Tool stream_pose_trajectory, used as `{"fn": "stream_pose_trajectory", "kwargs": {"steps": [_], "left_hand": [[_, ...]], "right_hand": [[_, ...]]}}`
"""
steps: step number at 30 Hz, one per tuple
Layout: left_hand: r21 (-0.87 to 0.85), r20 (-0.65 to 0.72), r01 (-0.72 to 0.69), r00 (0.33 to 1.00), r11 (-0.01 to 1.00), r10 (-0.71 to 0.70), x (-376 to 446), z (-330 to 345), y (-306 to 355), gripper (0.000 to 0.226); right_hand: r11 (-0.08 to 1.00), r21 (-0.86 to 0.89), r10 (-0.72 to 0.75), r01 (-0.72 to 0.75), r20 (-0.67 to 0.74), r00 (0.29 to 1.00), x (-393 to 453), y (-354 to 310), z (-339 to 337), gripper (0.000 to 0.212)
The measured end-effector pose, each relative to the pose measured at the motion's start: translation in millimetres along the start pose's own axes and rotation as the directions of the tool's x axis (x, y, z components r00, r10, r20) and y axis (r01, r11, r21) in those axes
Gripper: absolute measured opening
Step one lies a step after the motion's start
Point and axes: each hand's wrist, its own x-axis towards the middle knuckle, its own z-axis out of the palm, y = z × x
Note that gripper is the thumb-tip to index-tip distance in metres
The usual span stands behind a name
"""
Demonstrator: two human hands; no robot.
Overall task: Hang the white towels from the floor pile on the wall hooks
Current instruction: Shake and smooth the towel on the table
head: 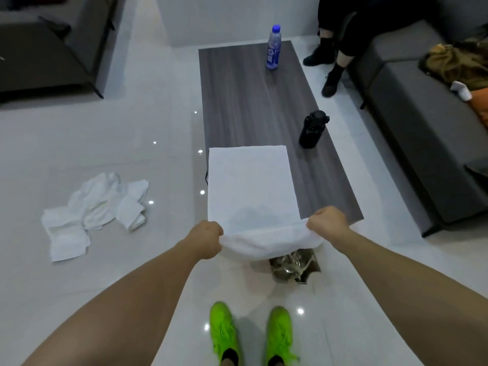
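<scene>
A white towel (250, 186) lies spread flat on the near end of a dark wooden coffee table (250, 101), its near edge hanging over the table's front. My left hand (207, 235) grips the towel's near left corner and my right hand (326, 220) grips its near right corner, both fists closed on the cloth. A crumpled pile of white towels (92, 212) lies on the pale tiled floor to the left. No wall hooks are in view.
On the table stand a clear plastic bottle with a blue cap (274, 47) and a black bottle (313, 129). A grey sofa (412, 122) runs along the right, a seated person's legs (332, 56) at its far end. A shiny object (293, 265) sits under the table's front edge. My green shoes (250, 334) are below.
</scene>
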Motion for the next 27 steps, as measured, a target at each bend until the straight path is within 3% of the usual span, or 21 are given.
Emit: {"fn": "stream_pose_trajectory", "kwargs": {"steps": [9,15,22,27], "left_hand": [[-0.081,-0.265,0.085,0.959,0.993,-0.104,6,-36,40,0.026],[-0.115,-0.376,0.126,0.913,0.985,-0.161,37,-71,48,0.028],[-0.148,-0.402,0.155,0.893,0.977,-0.203,123,-124,24,0.031],[-0.252,-0.407,0.142,0.882,0.957,-0.239,234,-159,-10,0.033]], "right_hand": [[0.984,-0.004,-0.180,0.180,0.035,0.983,21,-8,-34,0.023],[0.973,0.017,-0.230,0.229,0.044,0.972,56,-36,-33,0.016],[0.980,0.060,-0.187,0.188,-0.015,0.982,133,-101,-26,0.023],[0.988,0.110,-0.099,0.106,-0.071,0.993,230,-152,-1,0.015]]}}
